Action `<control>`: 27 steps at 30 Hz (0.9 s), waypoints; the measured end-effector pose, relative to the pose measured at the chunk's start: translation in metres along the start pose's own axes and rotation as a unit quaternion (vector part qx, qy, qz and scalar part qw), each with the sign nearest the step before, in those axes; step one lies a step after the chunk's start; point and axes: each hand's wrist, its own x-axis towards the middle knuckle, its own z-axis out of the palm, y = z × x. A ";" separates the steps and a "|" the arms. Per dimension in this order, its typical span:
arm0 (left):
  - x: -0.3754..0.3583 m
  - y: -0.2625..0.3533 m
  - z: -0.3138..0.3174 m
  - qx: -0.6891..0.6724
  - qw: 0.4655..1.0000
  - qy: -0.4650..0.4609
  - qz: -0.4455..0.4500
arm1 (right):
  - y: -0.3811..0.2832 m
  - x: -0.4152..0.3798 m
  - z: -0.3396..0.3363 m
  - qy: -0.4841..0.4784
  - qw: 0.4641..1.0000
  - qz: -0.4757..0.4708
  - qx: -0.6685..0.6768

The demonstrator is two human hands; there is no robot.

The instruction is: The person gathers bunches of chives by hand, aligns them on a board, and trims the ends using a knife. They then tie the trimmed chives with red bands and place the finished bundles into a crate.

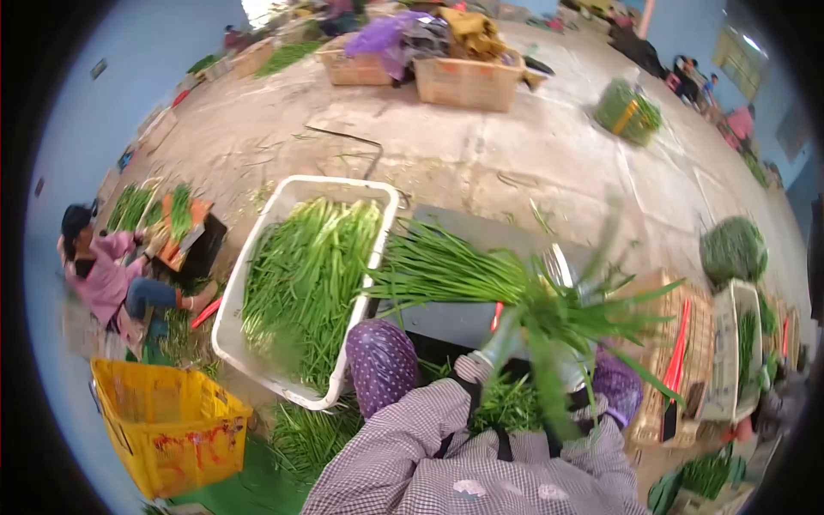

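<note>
A loose clump of green chives (pixel 558 322), smeared by motion, is raised over my lap with its long leaves spreading out. My left hand (pixel 499 342), pale-gloved and blurred, reaches up to the clump's left side; its fingers do not show clearly. On the other side, my right hand (pixel 568 371) is closed at the clump, partly covered by drooping leaves. Beyond my hands, a neat bunch of chives (pixel 459 264) lies across a dark grey board (pixel 438 321). More cut greens (pixel 508 403) lie in my lap between my knees.
On my left stands a white crate (pixel 225 319) full of chives, with a yellow basket (pixel 172 429) nearer me. To the right, a red-handled tool (pixel 678 348) rests on a woven crate (pixel 644 300). A person in pink (pixel 107 275) sits at far left with chives.
</note>
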 end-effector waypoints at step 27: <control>-0.413 -0.015 -0.233 -0.249 0.736 0.616 0.131 | 0.075 0.115 0.017 -0.053 0.854 -0.103 -0.508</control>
